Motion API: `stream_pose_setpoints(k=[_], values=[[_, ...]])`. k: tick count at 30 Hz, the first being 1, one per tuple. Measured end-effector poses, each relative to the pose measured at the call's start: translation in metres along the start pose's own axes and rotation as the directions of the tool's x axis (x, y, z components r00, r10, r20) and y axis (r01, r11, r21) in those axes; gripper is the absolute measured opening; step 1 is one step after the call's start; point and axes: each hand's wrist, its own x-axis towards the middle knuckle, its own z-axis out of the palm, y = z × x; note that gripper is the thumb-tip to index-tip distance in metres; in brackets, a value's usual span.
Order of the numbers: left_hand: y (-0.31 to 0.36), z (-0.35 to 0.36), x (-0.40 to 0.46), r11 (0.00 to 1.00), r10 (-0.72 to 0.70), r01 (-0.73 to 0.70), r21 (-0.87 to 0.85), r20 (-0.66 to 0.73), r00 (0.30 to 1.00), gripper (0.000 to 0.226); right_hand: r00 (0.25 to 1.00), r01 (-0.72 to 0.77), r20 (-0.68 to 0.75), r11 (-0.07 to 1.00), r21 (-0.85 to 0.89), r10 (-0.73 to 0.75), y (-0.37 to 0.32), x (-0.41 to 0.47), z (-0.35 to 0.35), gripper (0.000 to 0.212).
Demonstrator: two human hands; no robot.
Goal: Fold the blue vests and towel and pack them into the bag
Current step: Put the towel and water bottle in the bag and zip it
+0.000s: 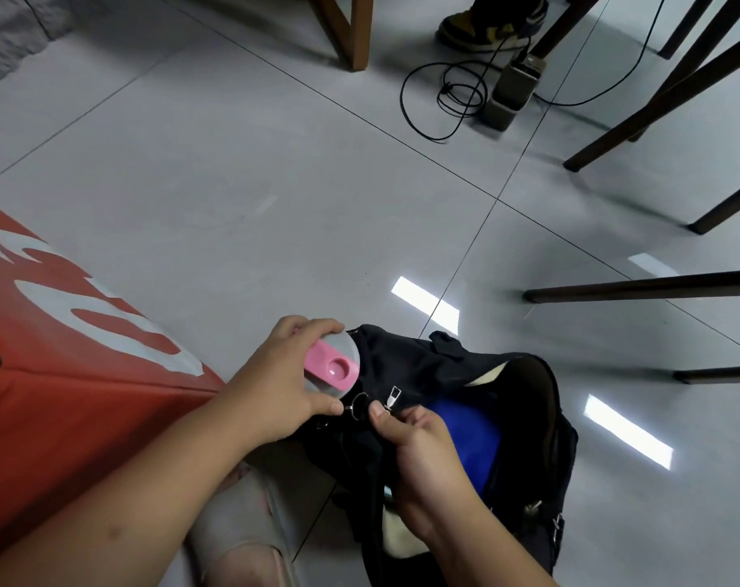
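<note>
**Closing up the packed backpack**

Pinching near a metal zipper pull, the right hand has thumb and fingers curled on the black backpack at the near edge of its mouth; whether it holds the tab or just fabric can't be told. The left hand wraps a clear, pink-lidded bottle pressed against the bag's left side. Blue fabric, probably a folded vest, sits inside the open mouth, just right of the right hand. Towel not identifiable.

Handling, judged: bag is soft and floppy, collapses unless braced, so grip the zipper pull and hold the rim taut. Blue fabric is light and limp, easy to push deeper.

Room: grey tile floor lies open beyond the bag. A red mat borders it on the left, dark chair legs stand right of it, cables well beyond.
</note>
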Motion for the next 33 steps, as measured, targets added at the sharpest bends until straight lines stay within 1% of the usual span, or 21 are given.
stream_pose_setpoints(k=[2, 4, 7, 8, 9, 10, 11, 12, 13, 14, 15, 16, 18, 19, 20, 21, 24, 26, 28, 31, 33], values=[[-0.007, 0.006, -0.002, 1.0, -0.015, 0.015, -0.003, 0.004, 1.0, 0.094, 1.0, -0.008, -0.016, 0.999, -0.048, 0.007, 0.003, 0.003, 0.001, 0.021], [-0.012, 0.007, -0.005, 1.0, -0.023, 0.023, 0.014, -0.005, 1.0, 0.094, 1.0, -0.008, -0.03, 0.999, -0.051, 0.007, 0.005, 0.004, 0.003, 0.022], [-0.012, 0.006, -0.013, 0.997, -0.008, 0.008, 0.078, -0.003, 1.0, 0.096, 0.998, 0.041, -0.044, 0.997, -0.059, -0.044, 0.004, 0.001, 0.007, 0.02], [-0.012, 0.006, -0.017, 0.996, -0.002, 0.003, 0.084, -0.015, 1.0, 0.096, 0.992, 0.081, -0.084, 0.988, -0.132, -0.092, 0.004, 0.001, 0.007, 0.02], [-0.011, 0.005, -0.021, 0.996, 0.011, -0.007, 0.084, -0.044, 0.999, 0.093, 0.976, 0.118, -0.15, 0.96, -0.254, -0.159, 0.005, 0.0, 0.005, 0.022], [-0.01, 0.005, -0.026, 0.995, 0.039, -0.029, 0.095, -0.097, 0.994, 0.088, 0.941, 0.148, -0.229, 0.911, -0.384, -0.249, 0.006, -0.002, 0.003, 0.026], [-0.01, 0.004, -0.03, 0.99, 0.092, -0.069, 0.127, -0.182, 0.979, 0.078, 0.879, 0.187, -0.298, 0.844, -0.503, -0.372, 0.006, -0.006, 0.0, 0.027], [-0.009, 0.005, -0.033, 0.977, 0.171, -0.125, 0.173, -0.284, 0.944, 0.064, 0.801, 0.249, -0.314, 0.76, -0.6, -0.51, 0.005, -0.012, -0.002, 0.024], [-0.006, 0.006, -0.037, 0.958, 0.256, -0.18, 0.224, -0.381, 0.888, 0.049, 0.733, 0.311, -0.271, 0.662, -0.683, -0.624, 0.002, -0.019, -0.003, 0.019], [-0.002, 0.008, -0.042, 0.938, 0.325, -0.227, 0.261, -0.44, 0.837, 0.038, 0.698, 0.354, -0.203, 0.576, -0.737, -0.687, -0.002, -0.023, -0.002, 0.015], [0.004, 0.011, -0.046, 0.928, 0.357, -0.255, 0.272, -0.45, 0.818, 0.029, 0.708, 0.359, -0.135, 0.518, -0.777, -0.693, -0.004, -0.023, -0.002, 0.011], [0.009, 0.014, -0.05, 0.932, 0.348, -0.257, 0.257, -0.422, 0.837, 0.024, 0.763, 0.316, -0.082, 0.48, -0.818, -0.641, -0.006, -0.02, -0.001, 0.007], [0.02, 0.021, -0.055, 0.948, 0.278, -0.209, 0.242, -0.303, 0.912, 0.025, 0.879, 0.169, -0.039, 0.386, -0.907, -0.475, -0.01, -0.006, 0.0, 0.028], [0.022, 0.026, -0.054, 0.94, 0.262, -0.19, 0.284, -0.241, 0.935, 0.026, 0.914, 0.122, -0.027, 0.337, -0.933, -0.405, -0.011, 0.003, 0.0, 0.037], [0.024, 0.03, -0.052, 0.923, 0.262, -0.19, 0.335, -0.186, 0.947, 0.027, 0.933, 0.107, -0.018, 0.322, -0.941, -0.361, -0.012, 0.01, 0.001, 0.04], [0.027, 0.032, -0.05, 0.91, 0.262, -0.195, 0.366, -0.146, 0.954, 0.028, 0.94, 0.119, -0.003, 0.334, -0.935, -0.341, -0.012, 0.015, 0.002, 0.035], [0.036, 0.029, -0.041, 0.896, 0.187, -0.15, 0.418, -0.049, 0.981, 0.039, 0.945, 0.165, 0.027, 0.404, -0.9, -0.326, -0.011, 0.027, 0.0, 0.004], [0.041, 0.024, -0.036, 0.869, 0.123, -0.113, 0.481, 0.012, 0.992, 0.046, 0.953, 0.171, 0.008, 0.515, -0.84, -0.303, -0.009, 0.031, -0.004, 0.011], [0.047, 0.02, -0.03, 0.826, 0.091, -0.104, 0.553, 0.051, 0.995, 0.049, 0.964, 0.188, 0.005, 0.664, -0.723, -0.267, -0.007, 0.03, -0.006, 0.015], [0.051, 0.018, -0.02, 0.803, 0.064, -0.098, 0.588, 0.079, 0.995, 0.028, 0.975, 0.219, 0.058, 0.872, -0.438, -0.216, -0.006, 0.02, -0.008, 0.012], [0.054, 0.016, -0.014, 0.748, 0.049, -0.121, 0.653, 0.127, 0.991, 0.019, 0.975, 0.22, 0.096, 0.92, -0.324, -0.2, -0.009, 0.013, -0.01, 0.012]])
